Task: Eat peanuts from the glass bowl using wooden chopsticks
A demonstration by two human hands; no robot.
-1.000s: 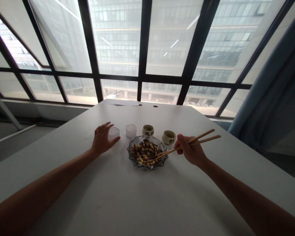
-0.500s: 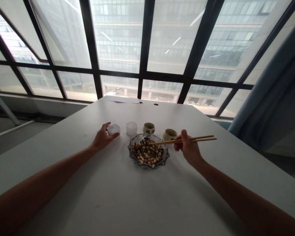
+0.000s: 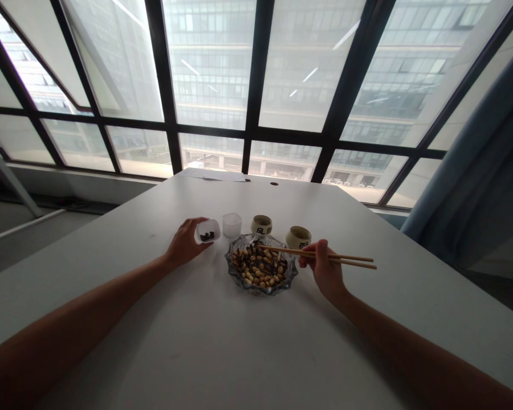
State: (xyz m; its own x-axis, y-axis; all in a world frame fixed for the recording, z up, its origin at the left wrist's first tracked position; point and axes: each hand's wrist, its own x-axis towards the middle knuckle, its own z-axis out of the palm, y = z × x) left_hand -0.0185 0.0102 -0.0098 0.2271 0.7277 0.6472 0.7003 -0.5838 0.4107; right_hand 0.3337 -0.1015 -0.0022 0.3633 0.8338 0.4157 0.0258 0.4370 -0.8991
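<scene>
Currently, the left hand [image 3: 186, 244] is curved around a tub [image 3: 214, 225], thumb on the near side and fingers on the far side, spread only as wide as the tub itself. The tub leans with its mouth toward the viewer, so that dark bits [image 3: 207, 236] are visible inside. If the lean becomes steeper, or if the smooth wall slips in this grip, the bits could, I think, spill on the table [image 3: 222, 347]. The second tub [image 3: 232, 226] stands just beside, to the right; it looks light, and a careless turn of the wrist might knock it.

The right hand [image 3: 326, 272] is closed on two chopsticks [image 3: 351, 261], which lie nearly flat and reach over the bowl [image 3: 291, 278] to its far part. Whether their tips pinch something, I cannot tell. The nuts [image 3: 263, 267] in the bowl seem round and smooth, so a weak or crossed pinch would probably let one roll away. Also, the right pot [image 3: 299, 234] is very near the knuckles; contact is not clear, but a sideways move could push it. The left pot [image 3: 261, 224] stands behind the bowl, where chopsticks lifted too low could hit it.
</scene>
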